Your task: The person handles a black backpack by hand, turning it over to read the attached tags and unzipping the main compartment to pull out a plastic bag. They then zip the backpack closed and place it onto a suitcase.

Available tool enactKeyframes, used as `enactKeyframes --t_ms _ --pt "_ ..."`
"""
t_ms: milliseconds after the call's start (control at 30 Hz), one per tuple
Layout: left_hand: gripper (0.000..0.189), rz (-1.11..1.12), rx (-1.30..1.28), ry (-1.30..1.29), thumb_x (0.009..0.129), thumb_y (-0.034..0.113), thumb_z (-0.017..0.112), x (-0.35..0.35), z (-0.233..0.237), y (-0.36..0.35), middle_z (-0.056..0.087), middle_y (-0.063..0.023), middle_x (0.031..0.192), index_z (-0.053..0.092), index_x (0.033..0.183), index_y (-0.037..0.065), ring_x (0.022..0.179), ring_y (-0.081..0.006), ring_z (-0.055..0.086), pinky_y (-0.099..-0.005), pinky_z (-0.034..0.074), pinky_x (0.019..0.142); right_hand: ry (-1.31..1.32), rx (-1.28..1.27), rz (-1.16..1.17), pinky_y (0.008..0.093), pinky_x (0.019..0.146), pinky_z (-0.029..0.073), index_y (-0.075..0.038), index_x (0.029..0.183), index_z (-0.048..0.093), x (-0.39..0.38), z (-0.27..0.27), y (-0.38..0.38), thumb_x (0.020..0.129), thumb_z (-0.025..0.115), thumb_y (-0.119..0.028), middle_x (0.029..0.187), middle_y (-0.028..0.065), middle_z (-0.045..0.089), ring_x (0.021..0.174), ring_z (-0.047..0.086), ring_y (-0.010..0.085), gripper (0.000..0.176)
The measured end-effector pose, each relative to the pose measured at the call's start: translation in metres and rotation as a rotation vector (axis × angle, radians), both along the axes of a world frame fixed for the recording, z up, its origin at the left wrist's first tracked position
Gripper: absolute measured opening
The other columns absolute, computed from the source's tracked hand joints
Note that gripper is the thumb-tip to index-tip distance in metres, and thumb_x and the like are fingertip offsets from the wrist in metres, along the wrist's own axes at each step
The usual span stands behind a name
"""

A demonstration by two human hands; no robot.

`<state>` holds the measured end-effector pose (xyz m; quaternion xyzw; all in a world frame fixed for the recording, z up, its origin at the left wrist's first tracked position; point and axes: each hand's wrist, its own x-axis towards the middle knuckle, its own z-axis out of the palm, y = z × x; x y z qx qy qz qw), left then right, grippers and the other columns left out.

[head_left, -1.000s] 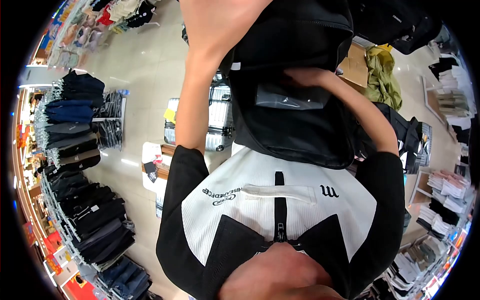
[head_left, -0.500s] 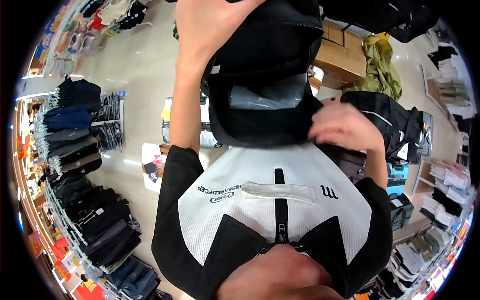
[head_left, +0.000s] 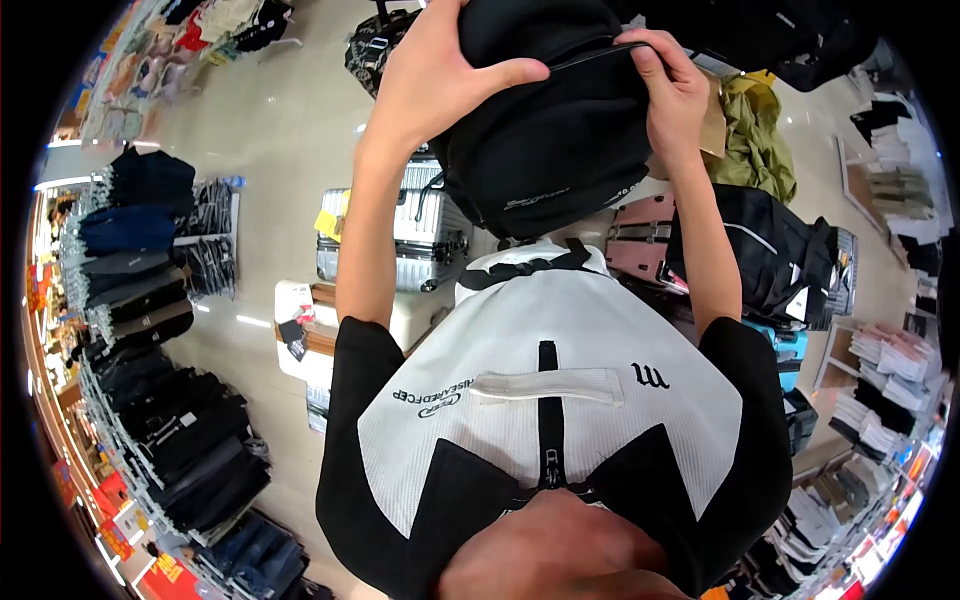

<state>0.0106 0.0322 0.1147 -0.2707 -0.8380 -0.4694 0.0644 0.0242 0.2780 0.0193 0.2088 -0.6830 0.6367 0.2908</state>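
I hold a black backpack (head_left: 550, 150) up in front of my chest with both hands. My left hand (head_left: 440, 85) grips its upper left side, thumb pressed across the front. My right hand (head_left: 670, 85) pinches the zipper edge at the bag's upper right. The bag's opening looks closed, and small light lettering shows on its lower front. My white and black zip top (head_left: 545, 400) fills the lower middle of the view.
A silver suitcase (head_left: 415, 235) and a pink suitcase (head_left: 640, 240) stand on the floor below the bag. More black bags (head_left: 775, 260) and an olive jacket (head_left: 760, 140) lie to the right. Racks of dark clothes (head_left: 150, 330) line the left, shelves of folded clothes (head_left: 890, 370) the right.
My right hand came out of the bag's open pocket and rose to its zipper edge. The clear plastic packet seen inside is hidden now. The backpack moved up and away from my chest.
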Motion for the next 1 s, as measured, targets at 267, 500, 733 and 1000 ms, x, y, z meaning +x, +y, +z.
enactKeyframes --t_ms 267,500,733,1000 --pt "0.095 -0.175 -0.187 0.216 0.071 0.032 0.081 -0.003 -0.003 0.004 0.045 -0.0217 0.140 0.030 0.146 0.005 0.128 -0.0373 0.046 -0.0400 0.039 0.108 -0.032 -0.163 0.153 0.0255 0.095 0.043 0.003 0.107 0.066 -0.032 -0.015 0.021 0.096 0.061 -0.011 0.105 0.0078 0.067 0.103 0.060 0.0158 0.019" --pt "0.060 -0.048 0.062 0.163 0.078 0.012 0.062 -0.026 -0.034 0.044 0.062 -0.0287 0.106 0.038 0.133 0.012 0.099 -0.0466 0.061 -0.0483 0.050 0.084 -0.307 0.112 -0.154 0.0209 0.078 0.047 -0.004 0.124 0.059 -0.056 -0.022 0.037 0.095 0.064 -0.019 0.105 0.0012 0.067 0.086 0.060 0.0067 0.033" --pt "0.061 0.182 0.139 0.115 0.077 0.010 0.060 -0.057 -0.029 0.040 0.064 -0.0288 0.098 0.041 0.134 0.016 0.094 -0.0462 0.063 -0.0461 0.050 0.083 -0.320 0.028 -0.402 0.0205 0.074 0.043 -0.003 0.099 0.066 0.038 -0.083 0.031 0.093 0.058 -0.004 0.090 -0.0012 0.064 0.083 0.058 0.0071 0.010" --pt "0.062 0.347 0.139 0.192 0.075 0.007 0.058 -0.076 -0.020 0.034 0.062 -0.0266 0.112 0.042 0.134 0.016 0.101 -0.0422 0.062 -0.0406 0.048 0.089 -0.748 0.085 -0.105 0.0310 0.079 0.051 -0.003 0.120 0.053 0.093 -0.165 -0.039 0.090 0.056 -0.004 0.105 0.0100 0.065 0.088 0.064 0.0182 0.030"
